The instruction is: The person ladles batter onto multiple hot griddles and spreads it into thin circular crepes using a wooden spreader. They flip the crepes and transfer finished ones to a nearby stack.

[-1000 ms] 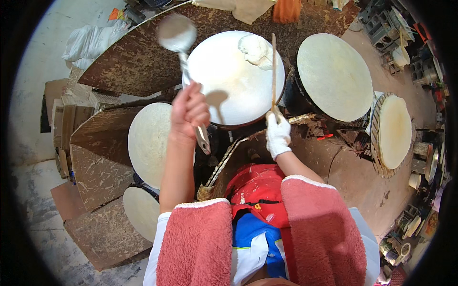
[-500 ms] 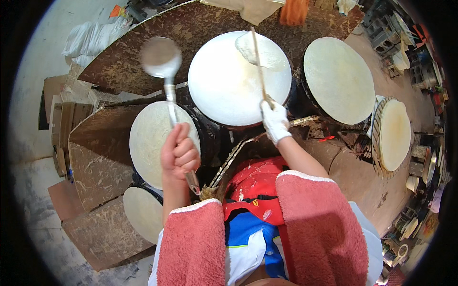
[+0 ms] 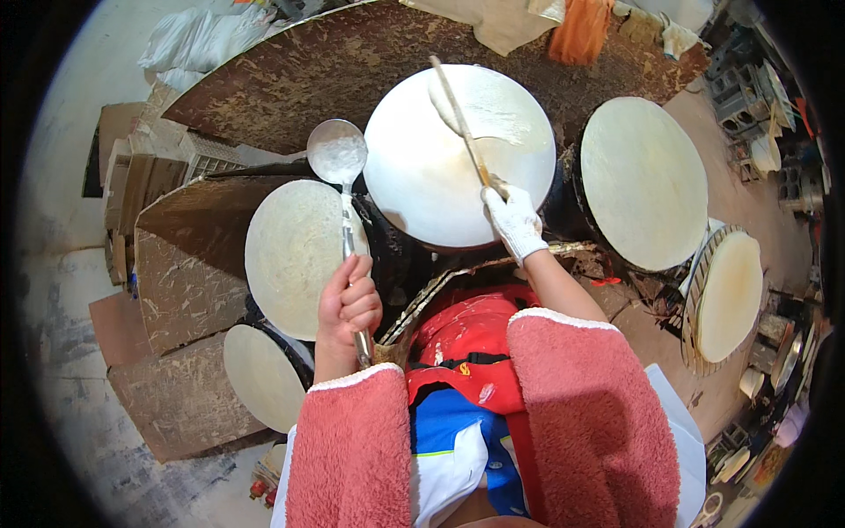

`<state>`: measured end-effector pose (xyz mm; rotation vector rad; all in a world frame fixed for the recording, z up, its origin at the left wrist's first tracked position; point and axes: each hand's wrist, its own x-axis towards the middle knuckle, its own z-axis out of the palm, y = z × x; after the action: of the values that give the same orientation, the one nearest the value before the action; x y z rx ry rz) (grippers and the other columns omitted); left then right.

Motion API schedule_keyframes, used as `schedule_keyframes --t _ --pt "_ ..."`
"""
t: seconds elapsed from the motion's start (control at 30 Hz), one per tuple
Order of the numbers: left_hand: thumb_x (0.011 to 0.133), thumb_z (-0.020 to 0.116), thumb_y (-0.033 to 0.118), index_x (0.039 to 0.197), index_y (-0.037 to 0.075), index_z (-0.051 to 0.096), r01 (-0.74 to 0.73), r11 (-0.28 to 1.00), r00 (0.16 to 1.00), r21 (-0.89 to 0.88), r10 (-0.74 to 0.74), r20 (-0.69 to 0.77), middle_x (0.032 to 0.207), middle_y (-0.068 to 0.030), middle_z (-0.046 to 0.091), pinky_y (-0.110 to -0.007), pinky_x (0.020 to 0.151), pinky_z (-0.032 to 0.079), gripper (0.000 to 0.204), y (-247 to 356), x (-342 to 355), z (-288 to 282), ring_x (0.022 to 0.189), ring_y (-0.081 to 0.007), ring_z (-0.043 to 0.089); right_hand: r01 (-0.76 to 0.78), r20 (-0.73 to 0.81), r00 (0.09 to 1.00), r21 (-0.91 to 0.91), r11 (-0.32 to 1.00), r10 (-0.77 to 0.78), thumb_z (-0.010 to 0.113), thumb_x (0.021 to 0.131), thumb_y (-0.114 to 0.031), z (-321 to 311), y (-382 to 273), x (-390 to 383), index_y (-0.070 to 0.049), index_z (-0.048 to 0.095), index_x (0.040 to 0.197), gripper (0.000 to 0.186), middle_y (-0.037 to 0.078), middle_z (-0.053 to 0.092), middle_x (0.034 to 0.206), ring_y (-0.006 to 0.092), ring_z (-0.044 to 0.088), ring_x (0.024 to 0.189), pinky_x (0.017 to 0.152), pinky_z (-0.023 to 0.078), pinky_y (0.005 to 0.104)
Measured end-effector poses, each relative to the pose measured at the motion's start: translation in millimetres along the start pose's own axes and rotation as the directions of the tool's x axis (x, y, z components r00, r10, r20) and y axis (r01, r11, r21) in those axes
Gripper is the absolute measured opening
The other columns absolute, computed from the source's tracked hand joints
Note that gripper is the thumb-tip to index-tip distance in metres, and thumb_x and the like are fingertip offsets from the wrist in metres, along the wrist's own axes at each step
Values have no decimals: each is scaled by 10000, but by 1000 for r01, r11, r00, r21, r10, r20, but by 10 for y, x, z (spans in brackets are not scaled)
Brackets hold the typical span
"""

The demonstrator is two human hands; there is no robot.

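Note:
My left hand (image 3: 349, 304), bare, is closed around the handle of a metal ladle (image 3: 337, 151) with white residue in its bowl. The bowl hangs between the left pale round disc and the large white round surface (image 3: 418, 198). My right hand (image 3: 515, 220), in a white glove, grips a thin wooden stick (image 3: 459, 114). This stick slants away to the upper left across the white surface. Beside it lies a glossy wet white patch (image 3: 506, 114), like batter. Whether the stick touches the surface I cannot tell.
Pale round discs stand at left (image 3: 295, 264), lower left (image 3: 260, 378), right (image 3: 644, 185) and far right (image 3: 731, 295). A stained brown curved panel (image 3: 290, 84) rises behind. Brown boards (image 3: 189, 396) flank the left, and an orange cloth (image 3: 581, 31) hangs at the back.
The ladle, blurred before, has come nearer and to the right. The stick's far end has swung left, and the wet patch looks wider. The whole view has shifted slightly.

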<state>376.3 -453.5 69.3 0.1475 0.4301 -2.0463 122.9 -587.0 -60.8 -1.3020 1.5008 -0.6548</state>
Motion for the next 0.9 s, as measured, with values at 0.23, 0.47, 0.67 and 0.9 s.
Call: schedule_keyframes --t 0.23,0.47,0.67,0.9 --pt "1052 256 355 821 120 350 -329 717 874 614 477 -89 518 50 253 -245 375 301 343 -210 -225 156 385 -71 229 127 -127 979 -229 965 -159 548 877 -327 -728 61 436 -24 662 1110 399 205 683 955 313 673 888 815 510 370" --pt "1049 262 385 793 141 358 -273 859 901 434 387 -198 506 65 215 -230 336 225 366 -491 -160 -18 376 -55 176 169 288 952 -206 964 -105 562 872 -340 -421 -149 377 -61 616 1215 446 208 664 1067 315 648 990 862 487 340" --pt "1050 281 360 795 119 336 -386 806 910 449 412 44 502 54 250 -208 324 210 355 -665 -264 41 377 -44 211 131 210 976 -371 919 -54 570 881 -367 -825 -270 851 -60 648 1160 421 189 682 984 316 665 873 790 510 376" --pt "1051 268 350 784 117 334 -481 846 868 229 496 -11 491 57 243 -203 321 197 360 -781 -285 -54 362 -47 189 359 508 848 -343 868 -151 573 872 -346 -697 -103 861 -63 622 1202 437 204 677 980 338 659 894 810 500 367"
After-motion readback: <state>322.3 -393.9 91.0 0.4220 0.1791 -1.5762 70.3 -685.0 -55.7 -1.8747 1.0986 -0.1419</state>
